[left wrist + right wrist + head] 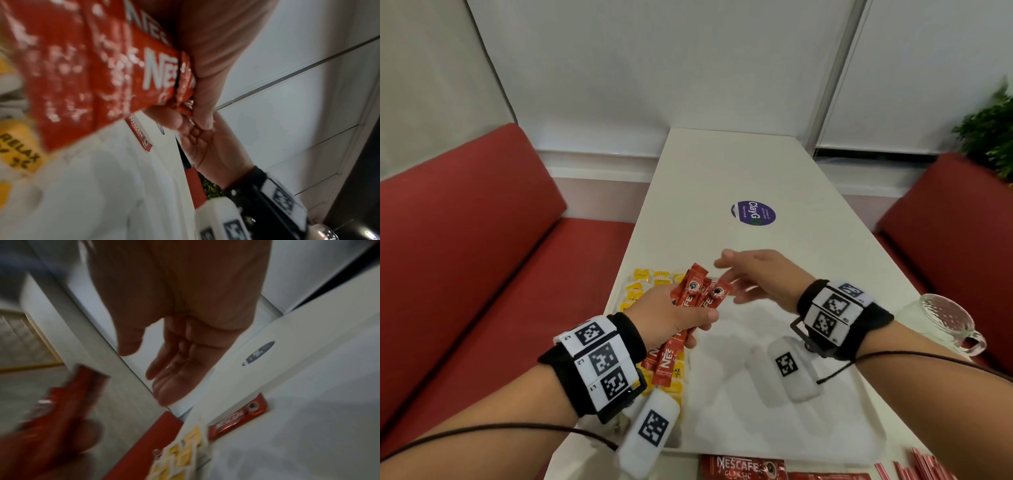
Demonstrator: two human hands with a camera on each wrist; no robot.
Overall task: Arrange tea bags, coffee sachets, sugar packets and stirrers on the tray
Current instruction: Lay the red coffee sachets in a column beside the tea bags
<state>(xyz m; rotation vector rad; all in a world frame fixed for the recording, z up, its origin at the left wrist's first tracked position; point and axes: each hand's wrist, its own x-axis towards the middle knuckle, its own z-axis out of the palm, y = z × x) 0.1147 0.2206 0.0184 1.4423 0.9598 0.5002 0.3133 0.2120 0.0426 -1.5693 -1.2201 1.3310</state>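
Now | left hand (671, 317) grips red coffee sachets (690, 308) | right hand (756, 274) fingers spread, empty

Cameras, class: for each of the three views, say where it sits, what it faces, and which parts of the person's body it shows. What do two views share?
Head: worn on the head, faces forward and down at the table and tray; shows both forearms, left hand, right hand.
Left wrist: along the left palm at the gripped coffee sachets; also the right hand.
Right wrist: along the open right palm toward the table edge.
Shared: both wrist views show one sachet lying on the tray.
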